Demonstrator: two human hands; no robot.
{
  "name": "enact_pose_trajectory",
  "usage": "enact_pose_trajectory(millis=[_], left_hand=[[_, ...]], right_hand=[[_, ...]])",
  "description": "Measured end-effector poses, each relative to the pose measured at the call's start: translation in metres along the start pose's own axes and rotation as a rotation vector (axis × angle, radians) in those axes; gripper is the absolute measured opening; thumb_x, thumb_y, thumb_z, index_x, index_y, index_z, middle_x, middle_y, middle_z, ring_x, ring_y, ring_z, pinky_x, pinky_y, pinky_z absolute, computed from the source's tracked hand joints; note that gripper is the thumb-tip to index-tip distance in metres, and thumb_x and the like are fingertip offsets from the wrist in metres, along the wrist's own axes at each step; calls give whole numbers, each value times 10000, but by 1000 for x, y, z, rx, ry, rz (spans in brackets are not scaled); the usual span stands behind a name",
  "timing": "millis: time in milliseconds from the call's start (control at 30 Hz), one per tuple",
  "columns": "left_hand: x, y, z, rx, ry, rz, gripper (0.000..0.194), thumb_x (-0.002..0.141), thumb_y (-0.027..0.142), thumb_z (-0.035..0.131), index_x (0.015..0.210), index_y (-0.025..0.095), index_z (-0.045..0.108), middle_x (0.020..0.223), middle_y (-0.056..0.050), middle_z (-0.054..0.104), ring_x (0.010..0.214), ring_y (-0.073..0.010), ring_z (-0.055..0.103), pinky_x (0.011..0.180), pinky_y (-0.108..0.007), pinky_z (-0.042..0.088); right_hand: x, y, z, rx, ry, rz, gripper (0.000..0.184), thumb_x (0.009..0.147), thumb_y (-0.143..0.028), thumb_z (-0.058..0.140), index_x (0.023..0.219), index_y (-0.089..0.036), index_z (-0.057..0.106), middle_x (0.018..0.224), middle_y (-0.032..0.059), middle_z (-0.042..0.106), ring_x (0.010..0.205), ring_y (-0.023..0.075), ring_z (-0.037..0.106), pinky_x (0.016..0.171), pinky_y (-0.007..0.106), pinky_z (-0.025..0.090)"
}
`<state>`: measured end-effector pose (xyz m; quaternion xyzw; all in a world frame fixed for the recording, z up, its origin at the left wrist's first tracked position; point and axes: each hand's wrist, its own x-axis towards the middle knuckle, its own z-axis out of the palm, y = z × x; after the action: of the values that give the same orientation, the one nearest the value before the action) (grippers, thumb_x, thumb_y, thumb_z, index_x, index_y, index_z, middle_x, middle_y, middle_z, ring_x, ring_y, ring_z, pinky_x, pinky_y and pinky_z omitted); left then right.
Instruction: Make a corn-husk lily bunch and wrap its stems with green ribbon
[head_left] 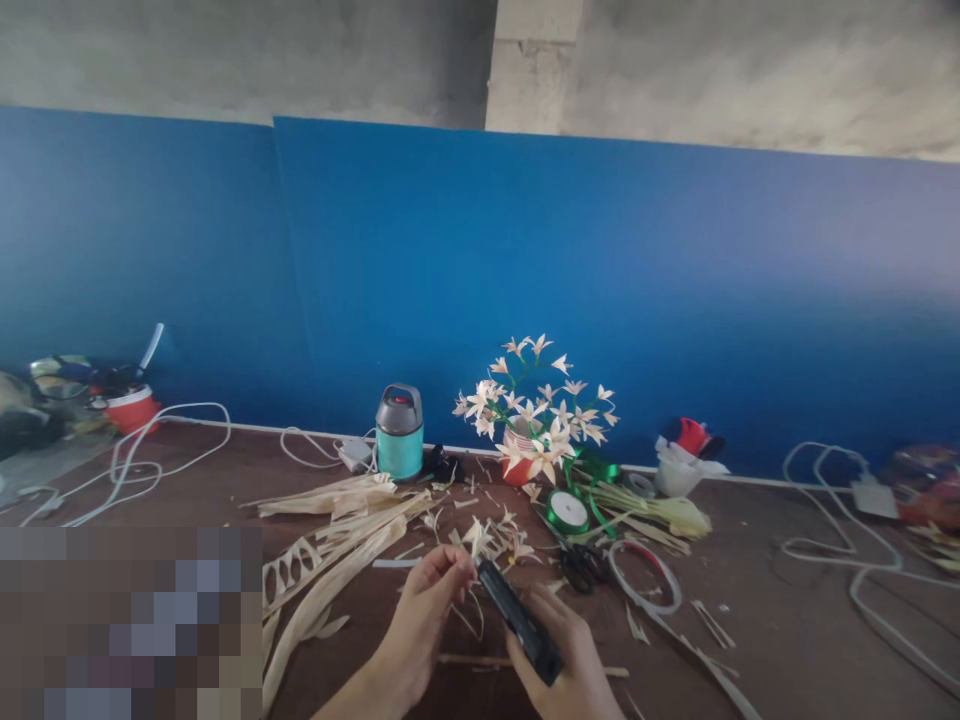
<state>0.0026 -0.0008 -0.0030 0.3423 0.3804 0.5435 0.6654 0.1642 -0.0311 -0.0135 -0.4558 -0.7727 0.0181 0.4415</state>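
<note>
My left hand point(431, 600) is closed in a pinch on a small pale flower point(478, 540), apparently made of dried husk. My right hand point(559, 640) wraps round a black glue gun point(521, 620), seen from above with its tip close to the left fingertips and the base of the flower. Its handle is hidden by my hand. More loose husk flowers point(521, 548) lie just beyond my fingers. Behind them a striped red-and-white pot point(517, 468) holds a bunch of finished cream flowers point(551, 410) on green stems.
Long dried husk strips point(352, 540) lie at left, near a turquoise flask point(400, 450). Right of centre are a green ribbon spool point(568, 511), black scissors point(581, 568) and a tape ring point(645, 578). White cables point(840, 540) and a lined cup point(679, 470) stand or lie farther right.
</note>
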Motion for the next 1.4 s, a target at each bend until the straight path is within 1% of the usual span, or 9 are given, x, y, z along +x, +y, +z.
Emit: enact_pose_trajectory(millis=[200,333,433,633,867,1067,1200,1333,1400], left_hand=[[-1,0,0,2,21,-7,243,626,362,716,643,160,582,636,22,519,597,-96,415,593,-200,330],[0,0,0,-1,18,-15,248,625,362,716,645,160,574,631,22,515,590,-94,408,581,-198,326],[0,-1,0,5,25,-14,241,626,353,715,640,159,572,619,21,509,581,-94,402,570,-198,323],[0,-1,-1,1,5,7,222,646,337,703,651,153,580,640,14,520,601,-94,403,587,-196,327],[0,0,1,11,5,25,247,636,370,706,633,156,583,615,18,511,582,-95,395,568,-196,315],[1,-1,-1,17,13,24,266,620,390,714,627,157,586,638,9,532,587,-99,412,581,-203,327],[2,-2,-2,-1,-6,28,266,633,386,711,632,154,583,644,6,535,585,-95,411,581,-201,329],[2,-3,-2,-29,-28,18,253,648,370,708,638,152,580,649,1,536,605,-99,417,606,-205,341],[1,-3,-2,-37,-41,20,248,655,368,705,644,153,582,648,1,531,608,-101,418,608,-206,340]], right_hand=[[2,-4,-2,46,-23,20,151,697,-95,482,721,-229,547,668,11,610,602,168,613,521,224,488],[7,-6,-5,74,-87,51,136,706,-104,484,727,-211,565,648,13,607,589,161,607,520,218,487],[8,-5,-6,78,-104,51,148,703,-99,475,709,-217,562,631,10,598,577,160,598,509,220,484],[7,-6,-5,80,-77,42,157,687,-95,473,723,-221,559,651,10,610,586,161,602,526,224,490],[5,-6,-5,40,-27,29,163,683,-105,469,708,-239,557,653,15,618,601,177,613,501,234,492],[5,-4,-4,59,-60,42,133,697,-123,477,705,-225,562,655,23,623,602,171,613,509,224,488],[6,-3,-4,58,-86,63,124,694,-119,492,737,-204,571,665,26,624,597,166,613,539,224,493],[6,-3,-5,74,-44,52,115,687,-122,499,702,-219,559,651,22,617,579,166,608,517,225,493],[4,-2,-3,104,-7,77,81,703,-157,521,692,-224,565,645,19,619,579,170,610,517,232,499]])
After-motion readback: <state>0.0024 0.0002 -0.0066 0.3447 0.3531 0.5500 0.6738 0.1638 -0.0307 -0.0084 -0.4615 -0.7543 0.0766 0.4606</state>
